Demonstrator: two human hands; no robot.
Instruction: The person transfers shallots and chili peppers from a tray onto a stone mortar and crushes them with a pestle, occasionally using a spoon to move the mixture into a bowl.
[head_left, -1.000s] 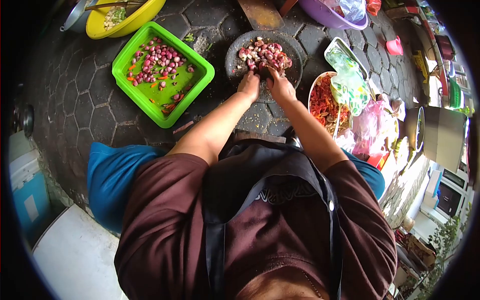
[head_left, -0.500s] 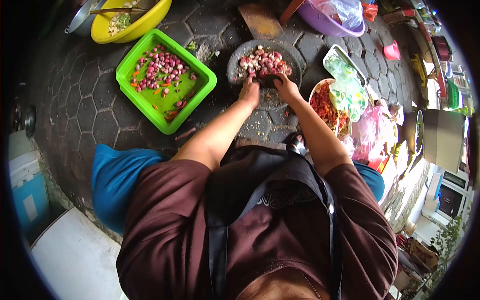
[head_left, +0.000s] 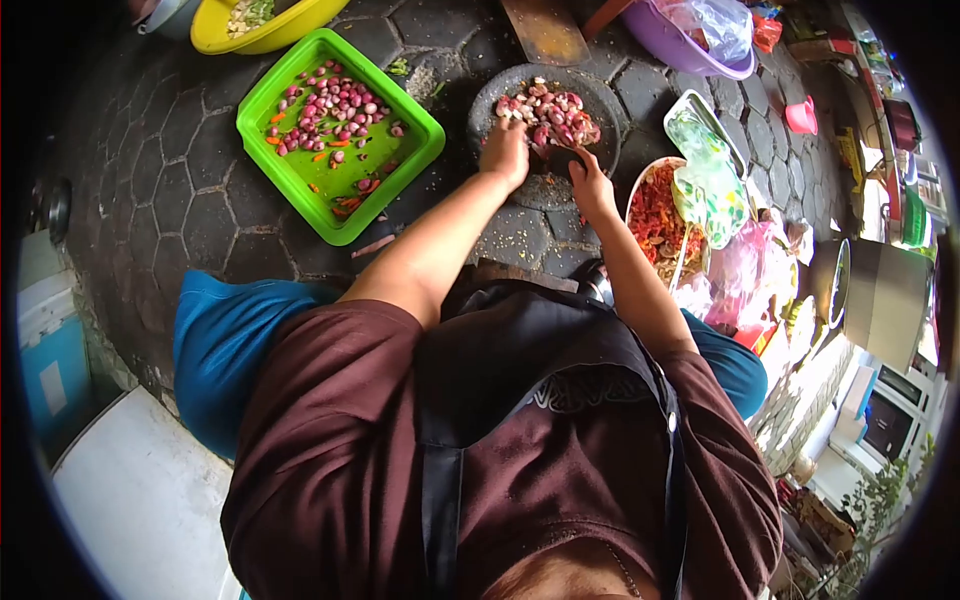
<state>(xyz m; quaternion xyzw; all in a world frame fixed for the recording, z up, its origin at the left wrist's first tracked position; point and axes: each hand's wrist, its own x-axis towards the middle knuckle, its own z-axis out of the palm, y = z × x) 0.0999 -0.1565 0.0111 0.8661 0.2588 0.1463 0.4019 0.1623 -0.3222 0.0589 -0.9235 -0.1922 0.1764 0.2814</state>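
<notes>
A wide stone mortar (head_left: pixel 487 105) on the paved ground holds a heap of peeled shallots (head_left: pixel 550 115), some pale and broken. My right hand (head_left: pixel 592 188) is closed around a dark stone pestle (head_left: pixel 562 158) at the mortar's near side. At the mortar's left, my left hand (head_left: pixel 505 158) reaches in with its fingers stretched against the edge of the heap. Left of the mortar lies a bright green tray (head_left: pixel 425 135) with whole shallots (head_left: pixel 340 105) and several small orange chillies. To the right, a round container of chopped red chillies (head_left: pixel 658 215) stands close to my right forearm.
A yellow basin (head_left: pixel 270 38) stands at the far left, a purple basin (head_left: pixel 690 62) at the far right. A wooden board (head_left: pixel 545 32) lies beyond the mortar. Plastic bags (head_left: pixel 745 270), a metal tray (head_left: pixel 690 102) and a pink dipper (head_left: pixel 801 116) are to the right.
My left hand has moved up along the mortar's left side onto the shallots. My right hand keeps the pestle near the rim. The whole view has shifted slightly.
</notes>
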